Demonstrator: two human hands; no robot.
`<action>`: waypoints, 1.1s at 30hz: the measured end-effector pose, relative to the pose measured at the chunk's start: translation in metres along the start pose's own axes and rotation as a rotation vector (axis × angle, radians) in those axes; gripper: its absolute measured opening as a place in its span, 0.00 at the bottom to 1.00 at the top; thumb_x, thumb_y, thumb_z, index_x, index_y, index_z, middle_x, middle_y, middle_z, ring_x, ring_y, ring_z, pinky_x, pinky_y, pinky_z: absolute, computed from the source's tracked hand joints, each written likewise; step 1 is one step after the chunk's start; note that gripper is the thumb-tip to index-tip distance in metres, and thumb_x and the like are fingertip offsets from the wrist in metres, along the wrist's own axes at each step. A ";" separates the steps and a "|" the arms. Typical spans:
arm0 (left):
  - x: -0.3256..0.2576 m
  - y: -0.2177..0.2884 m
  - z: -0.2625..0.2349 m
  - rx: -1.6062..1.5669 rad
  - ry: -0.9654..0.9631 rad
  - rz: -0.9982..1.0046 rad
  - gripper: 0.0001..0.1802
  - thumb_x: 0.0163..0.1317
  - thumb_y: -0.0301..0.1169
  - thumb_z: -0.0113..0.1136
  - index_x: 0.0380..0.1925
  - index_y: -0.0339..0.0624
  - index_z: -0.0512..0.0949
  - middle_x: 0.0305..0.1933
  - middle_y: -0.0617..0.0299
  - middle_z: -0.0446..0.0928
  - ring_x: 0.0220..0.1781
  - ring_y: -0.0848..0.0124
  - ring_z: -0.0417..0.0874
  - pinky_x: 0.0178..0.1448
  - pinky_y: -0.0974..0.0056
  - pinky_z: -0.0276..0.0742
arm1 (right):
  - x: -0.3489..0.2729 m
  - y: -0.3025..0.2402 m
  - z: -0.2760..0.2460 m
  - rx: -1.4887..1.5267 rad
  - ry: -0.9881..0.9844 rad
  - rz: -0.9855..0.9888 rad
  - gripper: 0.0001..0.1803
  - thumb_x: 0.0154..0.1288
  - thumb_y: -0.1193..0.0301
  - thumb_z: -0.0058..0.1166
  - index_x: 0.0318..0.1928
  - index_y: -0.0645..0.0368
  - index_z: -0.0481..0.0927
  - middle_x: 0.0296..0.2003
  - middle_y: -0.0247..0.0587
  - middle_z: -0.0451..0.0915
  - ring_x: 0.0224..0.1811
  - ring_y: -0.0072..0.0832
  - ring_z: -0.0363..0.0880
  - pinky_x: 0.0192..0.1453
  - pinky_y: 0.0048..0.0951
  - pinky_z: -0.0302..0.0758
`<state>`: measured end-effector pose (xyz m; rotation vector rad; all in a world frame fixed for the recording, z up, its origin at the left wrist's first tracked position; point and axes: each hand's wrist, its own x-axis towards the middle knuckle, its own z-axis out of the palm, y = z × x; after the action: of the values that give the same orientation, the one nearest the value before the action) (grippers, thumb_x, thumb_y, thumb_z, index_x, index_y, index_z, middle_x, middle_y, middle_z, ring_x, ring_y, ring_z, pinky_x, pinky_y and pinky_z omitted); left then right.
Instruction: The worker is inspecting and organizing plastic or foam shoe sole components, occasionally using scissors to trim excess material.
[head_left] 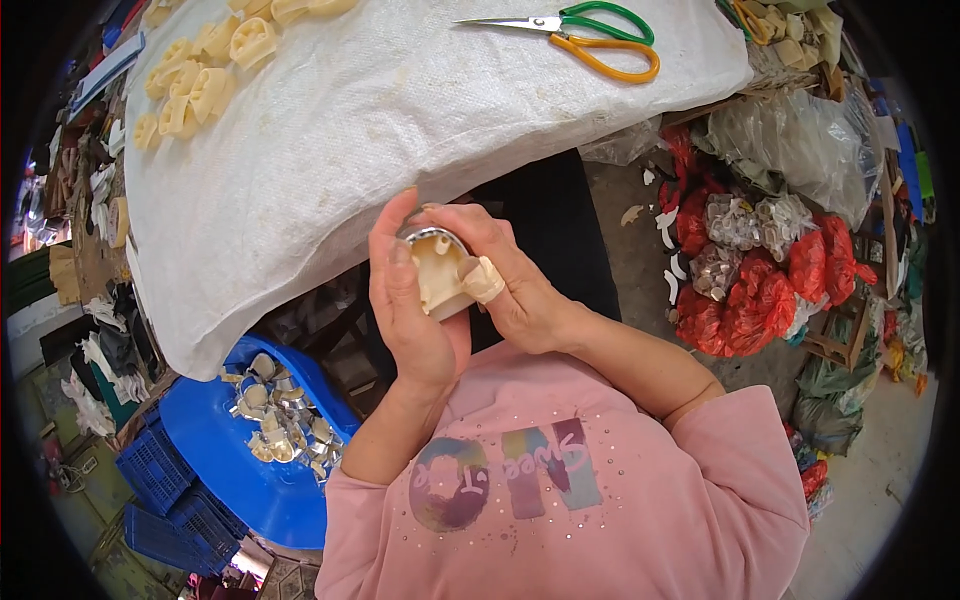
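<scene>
Between my two hands, in front of my chest, is a hollow cream plastic shell (437, 274) with a shiny silver rim along its top. My left hand (412, 325) wraps its left side and underside, with the thumb on the near wall. From the right, my right hand (520, 285) closes round the other side. Its thumb, wrapped in beige tape, presses at the shell's edge. Small posts show inside the shell. The fingers behind it are partly hidden.
A white woven cloth covers the table (330, 130), bearing several cream plastic pieces (208, 92) and scissors (590, 38) with green and orange handles. At my left, a blue plastic tub (205, 430) holds silver and cream parts. Red plastic bags (755, 305) lie on the floor at right.
</scene>
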<state>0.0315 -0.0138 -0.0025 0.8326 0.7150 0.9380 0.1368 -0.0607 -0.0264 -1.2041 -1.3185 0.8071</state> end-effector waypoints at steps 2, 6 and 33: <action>0.002 0.001 -0.003 -0.025 0.018 0.001 0.24 0.70 0.43 0.37 0.59 0.40 0.63 0.50 0.56 0.71 0.54 0.67 0.74 0.57 0.59 0.72 | 0.001 0.001 0.002 0.160 0.004 0.049 0.24 0.73 0.61 0.37 0.64 0.57 0.62 0.58 0.43 0.65 0.63 0.34 0.61 0.66 0.35 0.54; 0.002 0.005 -0.008 -0.380 -0.164 -0.095 0.20 0.71 0.45 0.36 0.51 0.44 0.69 0.49 0.61 0.72 0.52 0.69 0.74 0.55 0.60 0.73 | 0.000 -0.003 -0.002 0.585 -0.047 0.227 0.27 0.73 0.56 0.37 0.66 0.57 0.61 0.60 0.43 0.61 0.66 0.33 0.57 0.69 0.34 0.55; 0.001 0.021 0.004 0.251 -0.124 -0.031 0.42 0.64 0.58 0.39 0.69 0.43 0.45 0.51 0.50 0.71 0.48 0.62 0.75 0.52 0.59 0.72 | 0.027 -0.027 -0.037 -0.309 -0.023 0.106 0.19 0.60 0.69 0.57 0.51 0.59 0.75 0.35 0.36 0.72 0.32 0.22 0.71 0.37 0.25 0.71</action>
<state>0.0265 -0.0066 0.0171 1.0877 0.7450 0.7709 0.1714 -0.0484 0.0125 -1.5217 -1.4438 0.7098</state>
